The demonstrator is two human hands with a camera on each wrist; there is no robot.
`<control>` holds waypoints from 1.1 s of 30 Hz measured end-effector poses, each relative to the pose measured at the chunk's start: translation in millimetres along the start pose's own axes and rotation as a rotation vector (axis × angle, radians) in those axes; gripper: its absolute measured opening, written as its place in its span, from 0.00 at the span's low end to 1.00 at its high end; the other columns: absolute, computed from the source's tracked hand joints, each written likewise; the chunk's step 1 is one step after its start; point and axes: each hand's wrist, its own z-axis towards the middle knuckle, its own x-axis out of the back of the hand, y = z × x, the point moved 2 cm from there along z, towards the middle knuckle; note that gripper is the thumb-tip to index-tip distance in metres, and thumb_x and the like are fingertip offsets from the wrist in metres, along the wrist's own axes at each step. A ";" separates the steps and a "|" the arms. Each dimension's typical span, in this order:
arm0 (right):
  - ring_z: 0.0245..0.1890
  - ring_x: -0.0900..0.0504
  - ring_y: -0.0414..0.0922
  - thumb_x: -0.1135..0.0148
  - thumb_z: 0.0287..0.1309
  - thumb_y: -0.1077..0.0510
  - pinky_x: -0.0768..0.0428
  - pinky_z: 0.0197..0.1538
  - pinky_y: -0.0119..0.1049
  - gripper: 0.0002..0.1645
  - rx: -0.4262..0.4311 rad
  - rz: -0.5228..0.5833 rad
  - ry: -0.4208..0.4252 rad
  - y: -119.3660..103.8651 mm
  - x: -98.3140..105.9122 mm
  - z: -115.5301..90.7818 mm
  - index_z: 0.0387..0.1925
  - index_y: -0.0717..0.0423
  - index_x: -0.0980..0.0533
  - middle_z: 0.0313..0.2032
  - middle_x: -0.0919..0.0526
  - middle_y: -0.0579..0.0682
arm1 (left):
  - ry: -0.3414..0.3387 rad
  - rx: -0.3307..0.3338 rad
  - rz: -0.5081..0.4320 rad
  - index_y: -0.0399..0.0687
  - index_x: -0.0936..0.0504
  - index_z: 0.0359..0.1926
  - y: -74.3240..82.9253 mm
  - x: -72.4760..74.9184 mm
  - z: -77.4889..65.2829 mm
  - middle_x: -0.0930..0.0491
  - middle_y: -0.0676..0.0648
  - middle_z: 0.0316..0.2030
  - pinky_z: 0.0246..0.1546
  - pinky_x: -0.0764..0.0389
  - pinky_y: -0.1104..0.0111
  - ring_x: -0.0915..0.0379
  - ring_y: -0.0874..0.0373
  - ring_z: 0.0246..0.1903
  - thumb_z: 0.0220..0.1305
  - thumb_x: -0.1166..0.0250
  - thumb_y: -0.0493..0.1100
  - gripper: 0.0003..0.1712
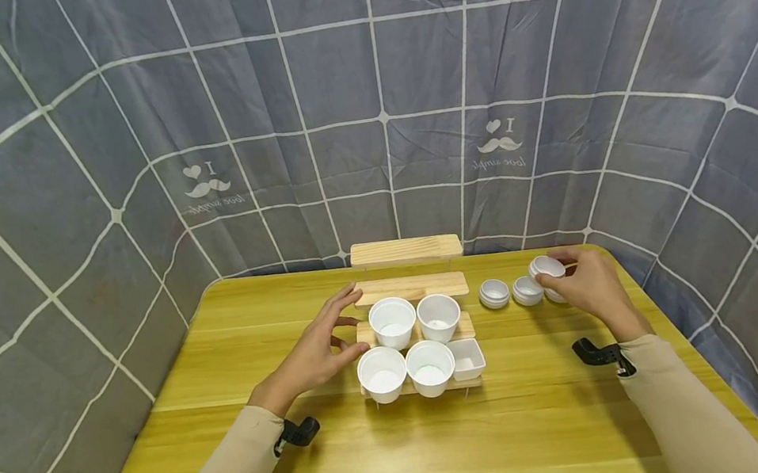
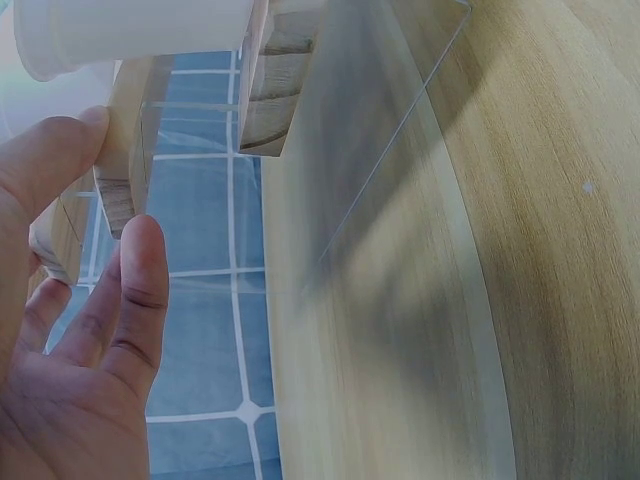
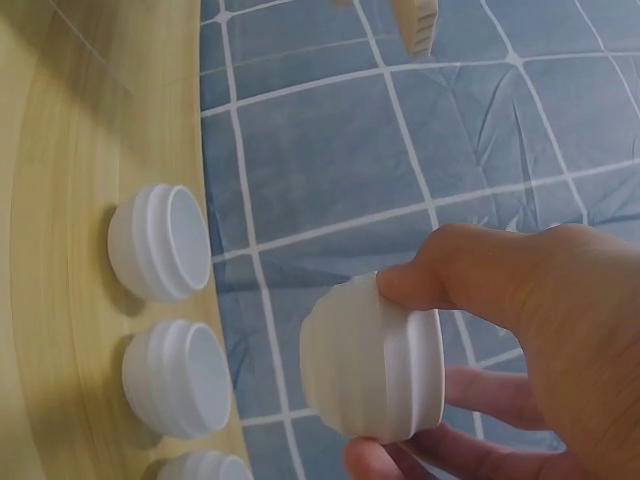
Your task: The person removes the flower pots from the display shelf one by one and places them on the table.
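Observation:
In the head view, my left hand (image 1: 318, 348) is at the left end of a tiered wooden stand (image 1: 405, 250). Its thumb and fingers hold the end of a step board (image 2: 125, 150) in the left wrist view. White round cups (image 1: 393, 322) and a white square dish (image 1: 467, 358) sit on the lower steps. At the right, my right hand (image 1: 590, 284) pinches a small ribbed white pot (image 3: 370, 360) between thumb and fingers, raised above the table. Two similar white pots (image 3: 160, 242) (image 1: 527, 290) stand in a row beside it, with a third partly hidden below the held one.
The yellow wood-grain table (image 1: 352, 472) carries everything. Grey-blue grid-patterned curtains (image 1: 334, 114) close in the back and both sides. The stand's upper step (image 1: 411, 288) bears no cups. Thin clear supports show under the boards.

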 end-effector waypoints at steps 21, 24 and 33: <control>0.54 0.07 0.67 0.17 0.73 0.45 0.16 0.47 0.43 0.35 -0.021 -0.040 0.047 27.8 0.5 -1.2 0.67 0.67 0.13 0.59 0.07 0.71 | 0.001 0.004 -0.006 0.53 0.40 0.94 0.0 0.2 -0.3 0.50 0.42 0.96 0.53 0.07 0.65 0.15 0.34 0.72 0.78 0.20 0.37 0.54; 0.56 0.08 0.69 0.18 0.74 0.46 0.19 0.60 0.59 0.36 -0.036 -0.032 0.041 31.5 0.1 -1.3 0.68 0.68 0.15 0.61 0.09 0.72 | 0.001 0.003 -0.008 0.52 0.40 0.94 0.0 0.1 -0.4 0.50 0.41 0.96 0.53 0.07 0.65 0.15 0.34 0.72 0.78 0.20 0.37 0.54; 0.59 0.11 0.73 0.21 0.76 0.46 0.38 0.76 0.75 0.37 -0.070 -0.010 0.044 42.2 -0.1 -0.7 0.71 0.71 0.17 0.63 0.11 0.75 | 0.004 -0.001 0.000 0.51 0.40 0.94 1.9 0.5 0.1 0.50 0.41 0.96 0.52 0.07 0.66 0.15 0.33 0.72 0.78 0.21 0.36 0.54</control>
